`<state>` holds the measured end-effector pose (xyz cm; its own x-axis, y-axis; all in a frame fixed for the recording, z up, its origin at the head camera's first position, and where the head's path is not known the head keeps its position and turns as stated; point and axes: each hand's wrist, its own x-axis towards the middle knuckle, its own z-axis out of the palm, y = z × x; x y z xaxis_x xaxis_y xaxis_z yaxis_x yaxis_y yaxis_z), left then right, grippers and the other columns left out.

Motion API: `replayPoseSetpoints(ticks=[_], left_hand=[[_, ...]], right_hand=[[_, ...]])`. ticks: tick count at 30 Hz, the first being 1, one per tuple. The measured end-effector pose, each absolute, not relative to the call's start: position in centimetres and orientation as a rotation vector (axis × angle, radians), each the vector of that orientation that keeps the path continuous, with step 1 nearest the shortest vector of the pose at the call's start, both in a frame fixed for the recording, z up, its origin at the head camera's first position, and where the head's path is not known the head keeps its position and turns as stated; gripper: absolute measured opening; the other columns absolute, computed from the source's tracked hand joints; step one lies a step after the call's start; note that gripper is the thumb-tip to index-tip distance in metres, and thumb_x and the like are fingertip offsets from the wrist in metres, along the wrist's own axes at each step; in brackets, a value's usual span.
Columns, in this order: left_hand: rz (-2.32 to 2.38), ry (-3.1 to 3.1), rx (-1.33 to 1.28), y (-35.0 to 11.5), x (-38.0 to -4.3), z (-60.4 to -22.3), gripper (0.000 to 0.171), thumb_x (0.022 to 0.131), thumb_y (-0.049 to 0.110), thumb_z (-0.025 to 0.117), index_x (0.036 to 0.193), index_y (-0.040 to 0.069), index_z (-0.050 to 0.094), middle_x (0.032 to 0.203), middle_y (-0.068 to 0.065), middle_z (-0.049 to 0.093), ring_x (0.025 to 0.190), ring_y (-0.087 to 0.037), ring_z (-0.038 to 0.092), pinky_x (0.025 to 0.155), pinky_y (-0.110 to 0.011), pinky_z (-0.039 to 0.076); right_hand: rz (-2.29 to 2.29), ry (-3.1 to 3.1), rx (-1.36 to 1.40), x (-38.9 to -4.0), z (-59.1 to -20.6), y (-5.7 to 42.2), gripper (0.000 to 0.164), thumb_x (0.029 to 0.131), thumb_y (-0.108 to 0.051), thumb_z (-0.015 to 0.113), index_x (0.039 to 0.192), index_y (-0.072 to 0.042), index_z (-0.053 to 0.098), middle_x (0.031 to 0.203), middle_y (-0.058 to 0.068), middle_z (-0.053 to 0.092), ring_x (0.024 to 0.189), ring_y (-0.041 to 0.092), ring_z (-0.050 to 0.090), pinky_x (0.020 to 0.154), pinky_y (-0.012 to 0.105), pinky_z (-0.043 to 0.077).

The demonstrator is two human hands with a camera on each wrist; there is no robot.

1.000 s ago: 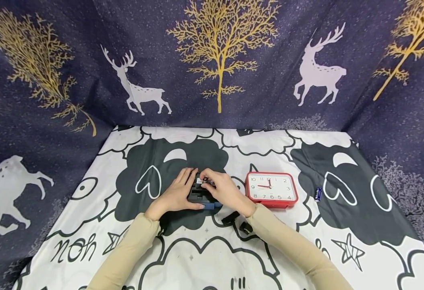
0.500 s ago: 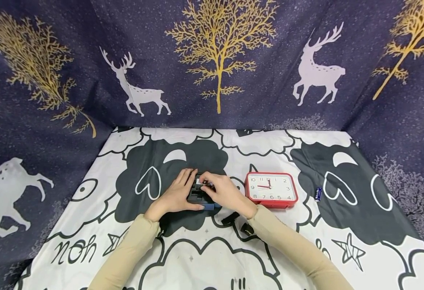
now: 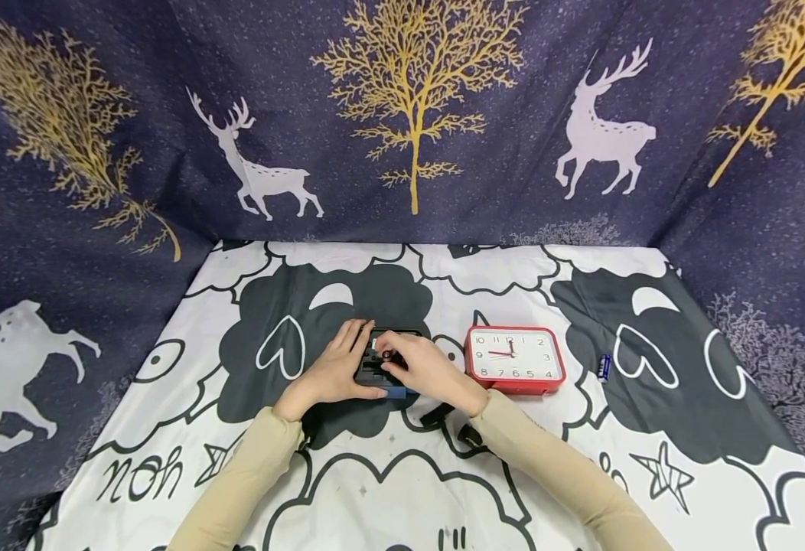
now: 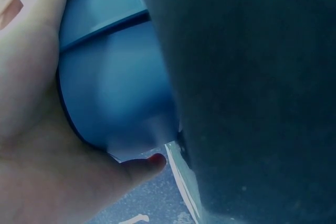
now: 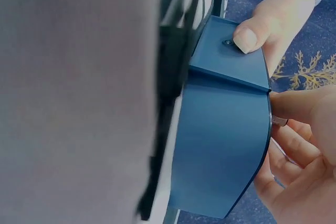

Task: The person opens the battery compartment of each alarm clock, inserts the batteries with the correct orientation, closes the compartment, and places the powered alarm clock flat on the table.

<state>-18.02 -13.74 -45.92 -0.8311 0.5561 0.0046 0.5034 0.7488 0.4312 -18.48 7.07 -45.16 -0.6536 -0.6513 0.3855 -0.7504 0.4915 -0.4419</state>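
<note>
A blue-cased clock (image 3: 393,392) lies with its black back up; its smooth blue side also shows in both wrist views. My left hand (image 3: 334,370) holds it, fingers spread along the left and far side, thumb on the blue front side. Over the black back, thumb and fingertips of my right hand (image 3: 431,366) pinch a small battery (image 5: 280,121), whose silvery end shows between the fingers in the right wrist view. In the head view it appears as a small dark round end, and the hand covers the right half of the clock's back.
A red alarm clock (image 3: 516,360) stands face up just right of my right hand. Farther right lies a blue battery (image 3: 604,368). A patterned white and black cloth (image 3: 389,490) covers the table, with a dark blue deer-print curtain (image 3: 492,168) behind.
My right fingertips have shifted slightly toward me over the clock's back, still pinching the battery. More of the far edge of the back now shows. The left hand has stayed put.
</note>
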Motion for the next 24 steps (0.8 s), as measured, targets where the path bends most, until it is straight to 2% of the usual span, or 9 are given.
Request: replayPoseSetpoints(ticks=[5, 10, 12, 16, 18, 24], left_hand=[[0.637, 2.825, 0.869, -13.76, -17.96, -45.96, 0.114, 0.075, 0.049, 0.078, 0.152, -0.007, 0.015, 0.155, -0.027, 0.019, 0.146, -0.039, 0.014, 0.112, -0.057, 0.027], [0.641, 2.837, 0.901, -13.75, -18.02, -45.91, 0.114, 0.074, 0.049, 0.078, 0.152, -0.007, 0.016, 0.154, -0.028, 0.020, 0.145, -0.040, 0.016, 0.112, -0.056, 0.028], [0.644, 2.840, 0.909, -13.73, -18.06, -45.89, 0.114, 0.074, 0.049, 0.078, 0.151, -0.007, 0.016, 0.154, -0.028, 0.021, 0.145, -0.039, 0.017, 0.112, -0.055, 0.027], [0.650, 2.833, 0.893, -13.71, -18.08, -45.80, 0.114, 0.074, 0.050, 0.078, 0.152, -0.006, 0.016, 0.155, -0.027, 0.020, 0.145, -0.039, 0.016, 0.113, -0.055, 0.026], [0.647, 2.832, 0.885, -13.70, -18.07, -45.75, 0.114, 0.075, 0.050, 0.078, 0.152, -0.006, 0.015, 0.155, -0.027, 0.020, 0.145, -0.039, 0.015, 0.114, -0.055, 0.025], [0.645, 2.834, 0.887, -13.69, -18.00, -45.72, 0.113, 0.075, 0.049, 0.078, 0.151, -0.007, 0.016, 0.155, -0.027, 0.021, 0.145, -0.040, 0.016, 0.113, -0.056, 0.026]], right_hand=[[0.863, -2.575, 1.245, -18.45, -45.08, 6.94, 0.024, 0.088, -0.012, 0.071, 0.107, -0.012, 0.058, 0.097, 0.001, 0.067, 0.089, 0.014, 0.065, 0.079, 0.028, 0.052], [0.850, -2.575, 1.272, -18.66, -45.17, 6.80, 0.008, 0.087, -0.013, 0.071, 0.091, -0.015, 0.065, 0.088, -0.002, 0.068, 0.082, 0.012, 0.060, 0.074, 0.026, 0.049], [0.891, -2.578, 1.259, -18.77, -45.26, 6.83, 0.009, 0.086, -0.012, 0.073, 0.091, -0.014, 0.066, 0.090, -0.001, 0.069, 0.080, 0.011, 0.062, 0.072, 0.023, 0.050], [1.055, -2.580, 1.182, -19.00, -45.40, 6.93, 0.023, 0.080, -0.011, 0.078, 0.097, -0.009, 0.063, 0.094, 0.004, 0.068, 0.078, 0.013, 0.067, 0.069, 0.018, 0.053], [1.101, -2.568, 1.162, -19.08, -45.48, 7.02, 0.026, 0.078, -0.011, 0.079, 0.095, -0.009, 0.060, 0.092, 0.004, 0.067, 0.078, 0.013, 0.069, 0.069, 0.017, 0.053], [1.101, -2.492, 1.256, -19.15, -45.69, 7.06, 0.015, 0.082, -0.010, 0.075, 0.089, -0.009, 0.063, 0.087, 0.003, 0.069, 0.078, 0.010, 0.069, 0.071, 0.014, 0.052]])
